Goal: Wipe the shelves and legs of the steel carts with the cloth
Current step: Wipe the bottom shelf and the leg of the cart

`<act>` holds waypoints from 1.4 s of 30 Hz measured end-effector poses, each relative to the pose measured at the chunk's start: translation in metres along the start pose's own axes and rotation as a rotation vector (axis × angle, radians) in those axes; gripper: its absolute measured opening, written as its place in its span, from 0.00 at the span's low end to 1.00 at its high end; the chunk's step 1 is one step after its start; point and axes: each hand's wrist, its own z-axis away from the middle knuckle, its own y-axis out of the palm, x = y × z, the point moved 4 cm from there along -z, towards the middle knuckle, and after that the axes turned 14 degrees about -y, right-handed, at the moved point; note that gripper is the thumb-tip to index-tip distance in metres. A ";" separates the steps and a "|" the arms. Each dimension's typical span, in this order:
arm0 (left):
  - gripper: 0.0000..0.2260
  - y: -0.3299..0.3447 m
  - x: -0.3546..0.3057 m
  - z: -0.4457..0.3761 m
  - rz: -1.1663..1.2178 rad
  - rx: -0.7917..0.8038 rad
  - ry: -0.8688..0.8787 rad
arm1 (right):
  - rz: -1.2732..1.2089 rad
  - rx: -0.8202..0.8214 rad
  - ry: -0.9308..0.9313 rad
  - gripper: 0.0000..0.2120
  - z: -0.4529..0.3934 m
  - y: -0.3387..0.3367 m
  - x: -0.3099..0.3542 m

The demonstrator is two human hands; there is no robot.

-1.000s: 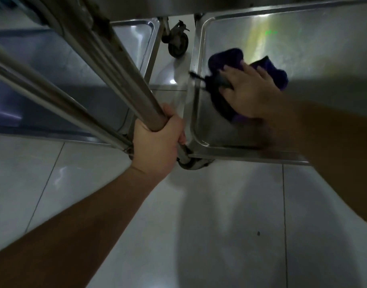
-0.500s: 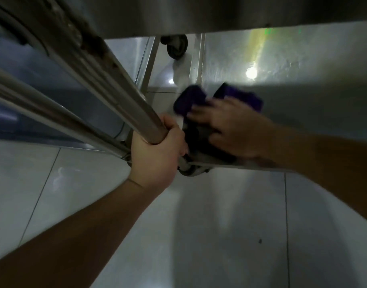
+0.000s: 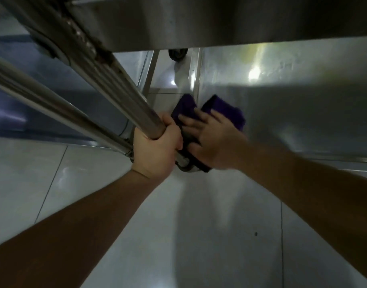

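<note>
The right hand (image 3: 216,142), fingers spread, is pressing the cloth (image 3: 224,113) onto the bottom shelf (image 3: 303,113) at its 9 o'clock corner while the left hand (image 3: 155,150), fingers wrapped tight, is gripping the leg (image 3: 124,94), which looks unwiped.

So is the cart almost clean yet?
Not yet. The right hand presses the purple cloth on the bottom shelf's near corner. The left hand has its grip shut around the leg, which looks crusty higher up. The next cart looks untouched.

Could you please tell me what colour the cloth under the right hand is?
The cloth is dark purple, seen in the head view.
</note>
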 end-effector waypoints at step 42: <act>0.08 0.000 0.006 0.003 0.054 -0.225 0.011 | -0.171 -0.358 1.230 0.33 0.181 -0.043 -0.177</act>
